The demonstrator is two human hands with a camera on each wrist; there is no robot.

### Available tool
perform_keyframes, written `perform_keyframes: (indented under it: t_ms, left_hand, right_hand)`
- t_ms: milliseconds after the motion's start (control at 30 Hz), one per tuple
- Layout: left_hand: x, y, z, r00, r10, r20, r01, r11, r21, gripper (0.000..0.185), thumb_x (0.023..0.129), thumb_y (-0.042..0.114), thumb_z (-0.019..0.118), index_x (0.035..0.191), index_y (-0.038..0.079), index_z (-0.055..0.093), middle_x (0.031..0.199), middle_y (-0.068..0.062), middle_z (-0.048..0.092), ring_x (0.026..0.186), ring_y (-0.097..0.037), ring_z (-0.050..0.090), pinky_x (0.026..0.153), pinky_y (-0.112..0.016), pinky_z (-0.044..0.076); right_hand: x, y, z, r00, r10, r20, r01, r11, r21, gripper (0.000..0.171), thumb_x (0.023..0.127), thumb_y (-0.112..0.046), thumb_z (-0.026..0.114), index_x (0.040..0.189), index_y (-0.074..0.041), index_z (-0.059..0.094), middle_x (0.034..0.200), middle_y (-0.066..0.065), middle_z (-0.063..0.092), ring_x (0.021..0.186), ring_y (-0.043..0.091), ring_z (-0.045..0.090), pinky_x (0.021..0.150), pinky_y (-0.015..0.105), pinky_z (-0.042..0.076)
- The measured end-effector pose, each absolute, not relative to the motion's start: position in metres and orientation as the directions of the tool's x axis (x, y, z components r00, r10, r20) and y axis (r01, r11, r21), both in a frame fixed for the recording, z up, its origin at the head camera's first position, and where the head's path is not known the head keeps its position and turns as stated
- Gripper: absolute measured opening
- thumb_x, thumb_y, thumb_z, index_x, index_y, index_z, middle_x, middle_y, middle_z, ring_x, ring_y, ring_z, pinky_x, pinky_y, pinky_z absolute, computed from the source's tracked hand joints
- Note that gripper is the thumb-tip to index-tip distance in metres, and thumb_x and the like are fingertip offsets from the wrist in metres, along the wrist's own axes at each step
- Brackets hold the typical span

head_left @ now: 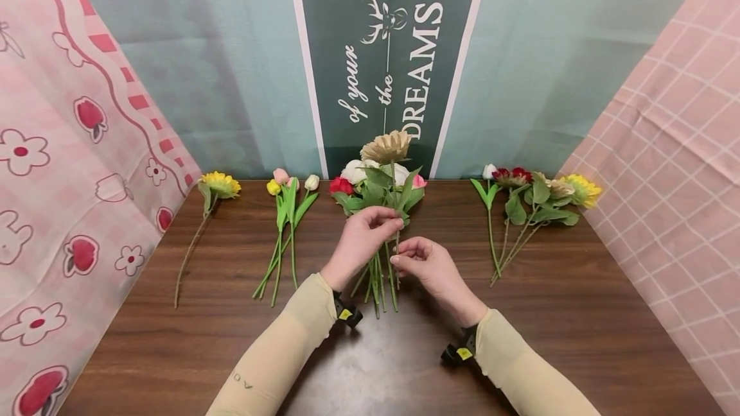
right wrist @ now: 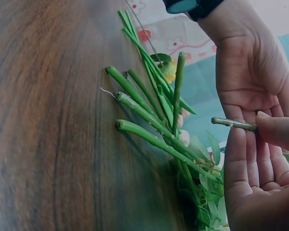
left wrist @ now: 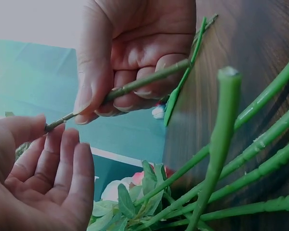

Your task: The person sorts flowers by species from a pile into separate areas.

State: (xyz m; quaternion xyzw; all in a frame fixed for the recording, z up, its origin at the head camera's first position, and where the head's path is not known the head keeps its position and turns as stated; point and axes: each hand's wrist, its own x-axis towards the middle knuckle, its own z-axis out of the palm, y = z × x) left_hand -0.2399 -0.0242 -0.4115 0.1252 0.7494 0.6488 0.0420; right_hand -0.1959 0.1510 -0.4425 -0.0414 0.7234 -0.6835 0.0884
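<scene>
An artificial flower with a wide beige head [head_left: 386, 146] stands upright in front of the bunch. My left hand [head_left: 370, 236] pinches its thin stem between thumb and fingers, below the head. Lower down, my right hand [head_left: 428, 268] pinches the same brown-green stem [left wrist: 149, 81] near its cut end. Behind both hands lies a bunch of red, white and pink flowers [head_left: 354, 173] with leaves. Its thick green stems [right wrist: 139, 137] point toward me on the table, partly hidden by the hands in the head view.
A single yellow sunflower [head_left: 220, 185] lies at far left, beside several tulips [head_left: 291, 201]. To the right lie a white tulip [head_left: 489, 172], dark red flowers [head_left: 511, 177] and another yellow sunflower [head_left: 581, 190]. Printed cloths border the brown table [head_left: 370, 377] at the back and sides.
</scene>
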Motion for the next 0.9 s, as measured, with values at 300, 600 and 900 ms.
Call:
perform_keyframes:
  t_ms: [300,600,900]
  left_hand:
    - [-0.241,-0.049,-0.407,-0.963,0.243,0.121,0.163,0.163,0.973,0.025,0.093,0.014,0.076,0.114,0.001,0.070,0.101,-0.008,0.073,0.085,-0.018,0.070,0.076,-0.032,0.060]
    - [-0.245,-0.180,-0.397,-0.980,0.106,0.169,0.199,0.597,0.777,0.025,0.098,0.019,0.072,0.115,0.001,0.072,0.102,-0.011,0.074,0.085,-0.024,0.067,0.074,-0.041,0.056]
    - [-0.244,-0.321,-0.392,-0.979,0.083,0.188,0.147,0.921,0.360,0.020,0.098,0.009,0.065,0.111,-0.005,0.070,0.102,-0.024,0.070,0.091,-0.041,0.066,0.079,-0.061,0.049]
  right_hand:
    - [-0.194,0.140,-0.435,-0.965,-0.256,-0.064,0.051,0.058,-0.997,0.027,0.097,-0.007,0.070,0.116,0.010,0.061,0.096,0.016,0.067,0.084,0.027,0.069,0.079,0.050,0.061]
    - [-0.197,0.133,-0.427,-0.942,-0.330,0.056,-0.168,0.319,-0.933,0.020,0.100,-0.017,0.067,0.113,-0.002,0.068,0.096,0.010,0.069,0.083,0.030,0.066,0.075,0.043,0.059]
    - [-0.201,0.109,-0.417,-0.876,-0.458,0.152,-0.403,0.522,-0.751,0.017,0.100,-0.027,0.069,0.115,-0.019,0.071,0.110,-0.010,0.067,0.099,0.012,0.063,0.086,0.035,0.053]
